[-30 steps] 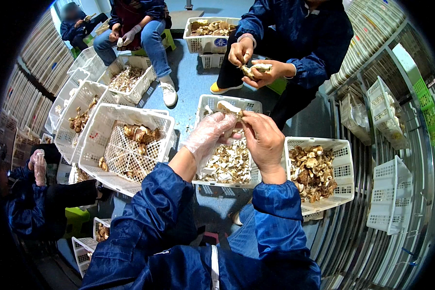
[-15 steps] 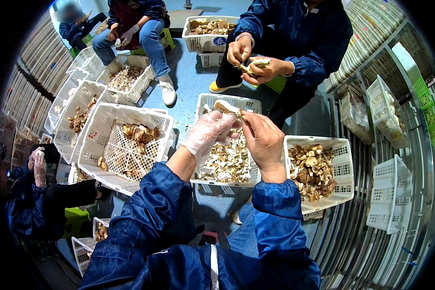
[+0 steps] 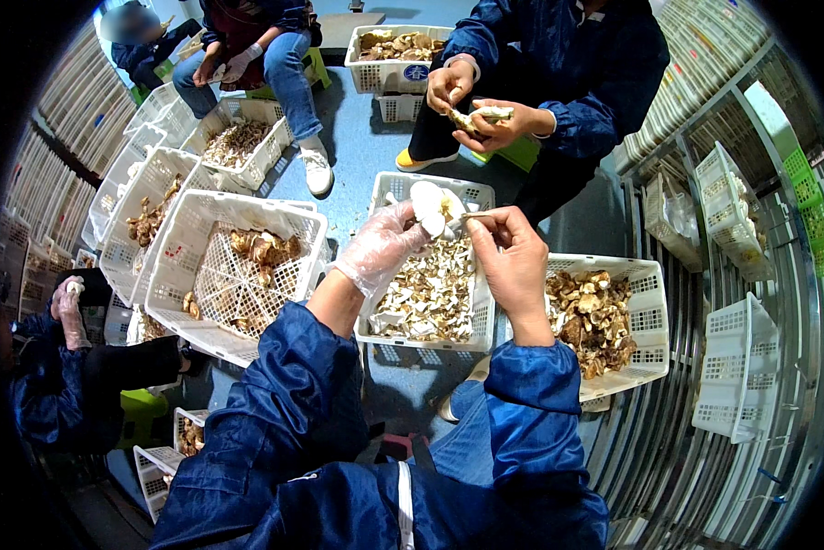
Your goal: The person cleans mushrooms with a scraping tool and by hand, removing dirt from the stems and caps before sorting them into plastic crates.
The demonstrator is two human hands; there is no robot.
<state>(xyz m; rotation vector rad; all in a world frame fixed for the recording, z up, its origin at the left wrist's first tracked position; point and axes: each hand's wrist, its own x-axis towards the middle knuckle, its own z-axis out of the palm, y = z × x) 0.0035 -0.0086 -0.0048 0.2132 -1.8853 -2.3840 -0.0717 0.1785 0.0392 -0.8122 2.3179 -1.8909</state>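
Over the middle white basket (image 3: 477, 341), my left hand (image 3: 383, 246), in a clear plastic glove, grips a mushroom (image 3: 430, 207) with its pale underside showing. My right hand (image 3: 511, 266), bare, is just right of the mushroom, thumb and forefinger pinched at a small thin piece near its edge; what that piece is, I cannot make out. Beneath both hands, chopped-looking white and brown mushroom pieces (image 3: 421, 293) fill the basket. Close to my right forearm stands a basket (image 3: 652, 321) heaped with brown mushrooms (image 3: 592, 321).
To the left, a large basket (image 3: 187, 316) holds a few mushroom clusters (image 3: 263, 249). Across from me a co-worker (image 3: 559, 64) handles a mushroom. More seated people and baskets (image 3: 146, 215) line the left side. Metal racks (image 3: 687, 440) with white crates (image 3: 740, 371) run along the right.
The mushroom in my left hand has turned, so its pale underside now shows broadly. My right hand has drawn slightly right, away from my left. The co-worker's hands opposite have shifted a little.
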